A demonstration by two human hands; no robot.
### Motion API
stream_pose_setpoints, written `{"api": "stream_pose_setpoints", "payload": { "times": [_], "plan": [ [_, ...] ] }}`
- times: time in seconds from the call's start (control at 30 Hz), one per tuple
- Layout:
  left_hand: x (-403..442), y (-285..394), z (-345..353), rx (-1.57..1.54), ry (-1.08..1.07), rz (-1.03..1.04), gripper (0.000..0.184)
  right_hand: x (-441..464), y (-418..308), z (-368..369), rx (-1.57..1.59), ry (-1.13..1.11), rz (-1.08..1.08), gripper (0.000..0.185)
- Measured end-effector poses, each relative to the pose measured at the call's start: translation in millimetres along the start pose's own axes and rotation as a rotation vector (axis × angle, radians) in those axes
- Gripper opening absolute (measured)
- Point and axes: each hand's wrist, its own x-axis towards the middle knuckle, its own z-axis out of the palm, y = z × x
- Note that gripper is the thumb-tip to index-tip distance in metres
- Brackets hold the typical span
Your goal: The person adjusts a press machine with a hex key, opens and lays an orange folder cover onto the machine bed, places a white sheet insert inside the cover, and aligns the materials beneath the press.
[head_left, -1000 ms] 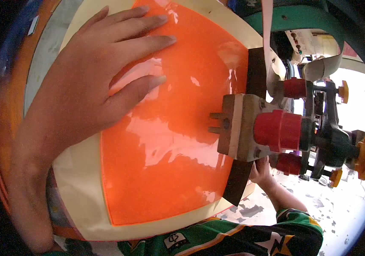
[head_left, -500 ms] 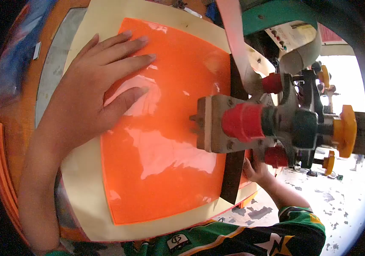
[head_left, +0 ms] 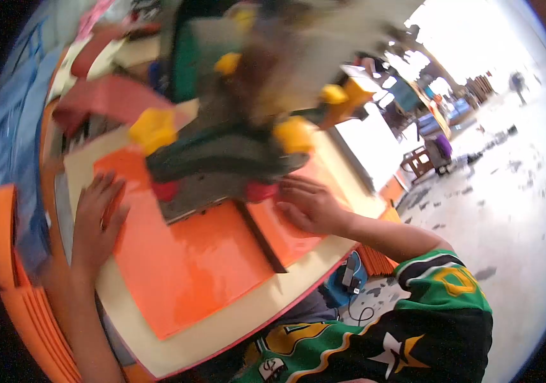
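A glossy orange sheet [head_left: 190,274] lies on a cream board, with a dark strip [head_left: 259,237] running across it. My left hand [head_left: 97,220] rests on the sheet's left edge, fingers spread, holding nothing. On the right, beyond the strip, my right hand [head_left: 310,205] lies on the orange surface beside a red knob of the machine; its fingers are extended and partly hidden by the machine. Above the sheet stands the machine head [head_left: 222,156], with yellow knobs and red parts, blurred at its top.
The cream board [head_left: 123,325] reaches past the sheet. Stacked orange pieces [head_left: 34,325] sit at the lower left. Red material [head_left: 107,102] lies at the upper left. Behind on the right are a white panel [head_left: 368,143], a chair [head_left: 423,158] and a distant person [head_left: 518,83].
The view has swung to the right and widened, showing more of the room and my right arm. My left hand stays on the sheet's left side, and my right hand is now more visible.
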Motion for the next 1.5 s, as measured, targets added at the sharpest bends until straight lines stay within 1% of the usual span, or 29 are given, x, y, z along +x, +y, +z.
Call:
{"api": "stream_pose_setpoints", "payload": {
  "times": [0.03, 0.07, 0.1, 0.13, 0.2, 0.23, 0.27, 0.33, 0.37, 0.43, 0.47, 0.53, 0.6, 0.7, 0.73, 0.77, 0.8, 0.87, 0.93, 1.0, 1.03, 1.13, 1.2, 1.23, 1.27, 1.33, 1.4, 1.47, 1.5],
  "plan": [
    [0, 1, -1, 0.014, 0.010, 0.055, 0.048, -3, 1, 4, 0.025, 0.062, 0.007, 0.027],
    [0, 0, -2, -0.051, 0.014, 0.048, 0.048, -6, 3, 8, 0.058, 0.125, 0.008, 0.024],
    [-1, -3, -3, -0.115, 0.012, 0.030, 0.047, -10, 4, 10, 0.061, 0.119, 0.037, 0.021],
    [-1, -8, 1, -0.097, 0.012, 0.059, 0.047, -12, 6, 12, 0.052, 0.152, 0.042, 0.021],
    [-6, -4, 5, -0.204, 0.060, -0.009, 0.046, -23, 0, 3, 0.053, 0.120, 0.060, 0.024],
    [-6, -3, 4, -0.174, 0.059, 0.018, 0.046, -30, 0, 2, 0.044, 0.085, 0.070, 0.028],
    [-7, -2, 5, -0.158, 0.062, 0.032, 0.046, -37, -1, 1, 0.043, 0.106, 0.068, 0.028],
    [-7, 5, 1, -0.133, 0.071, 0.017, 0.047, -45, -5, -3, 0.017, 0.068, 0.046, 0.035],
    [-9, 10, -3, -0.120, 0.042, -0.027, 0.048, -50, -4, -6, 0.019, 0.083, 0.042, 0.035],
    [-10, 6, 0, -0.157, 0.059, -0.030, 0.048, -63, 0, -16, -0.075, 0.038, -0.042, 0.043],
    [-11, 3, 4, -0.206, 0.069, -0.042, 0.048, -69, 3, -24, -0.078, 0.050, -0.048, 0.043],
    [-11, -4, 6, -0.177, 0.069, -0.017, 0.048, -79, 8, -39, -0.040, -0.045, 0.023, 0.050],
    [-13, 0, 4, -0.146, 0.062, -0.001, 0.048, -89, 17, -47, -0.048, -0.042, 0.048, 0.050],
    [-24, 19, 2, -0.135, 0.064, -0.062, 0.048, -106, 27, -47, -0.059, -0.028, 0.101, 0.051],
    [-30, 27, 0, -0.070, 0.062, -0.072, 0.048, -113, 31, -46, -0.072, -0.015, 0.125, 0.051],
    [-44, 35, -1, -0.003, 0.055, -0.095, 0.048, -119, 34, -43, -0.067, 0.009, 0.135, 0.050],
    [-56, 43, -6, 0.014, 0.037, -0.124, 0.048, -122, 29, -47, -0.009, 0.036, 0.186, 0.048],
    [-76, 67, -18, 0.064, -0.004, -0.147, 0.049, -128, 28, -44, 0.013, 0.069, 0.259, 0.047],
    [-94, 95, -28, 0.108, -0.038, -0.202, 0.047, -129, 26, -40, -0.016, 0.123, 0.254, 0.045],
    [-116, 110, -29, 0.083, -0.004, -0.229, 0.046, -129, 25, -38, 0.002, 0.148, 0.262, 0.042],
    [-126, 122, -28, 0.096, -0.029, -0.263, 0.046, -129, 24, -38, 0.016, 0.155, 0.289, 0.044],
    [-151, 161, -14, 0.073, -0.038, -0.276, 0.047, -131, 22, -36, 0.040, 0.219, 0.311, 0.037],
    [-165, 178, 1, 0.083, -0.055, -0.173, 0.049, -130, 19, -35, 0.038, 0.262, 0.307, 0.033],
    [-171, 184, 11, 0.060, -0.022, -0.135, 0.048, -130, 19, -36, 0.028, 0.273, 0.311, 0.033],
    [-176, 188, 20, 0.060, -0.025, -0.148, 0.048, -130, 18, -35, 0.018, 0.285, 0.315, 0.032],
    [-182, 192, 35, 0.197, 0.095, -0.107, 0.047, -131, 20, -33, 0.029, 0.298, 0.306, 0.031],
    [-184, 192, 38, 0.217, 0.138, -0.113, 0.044, -132, 21, -31, 0.039, 0.324, 0.286, 0.030],
    [-182, 194, 39, 0.182, 0.193, -0.113, 0.039, -133, 22, -30, 0.054, 0.365, 0.330, 0.028],
    [-180, 196, 39, 0.190, 0.202, -0.123, 0.039, -132, 20, -30, 0.060, 0.384, 0.328, 0.027]
  ]
}}
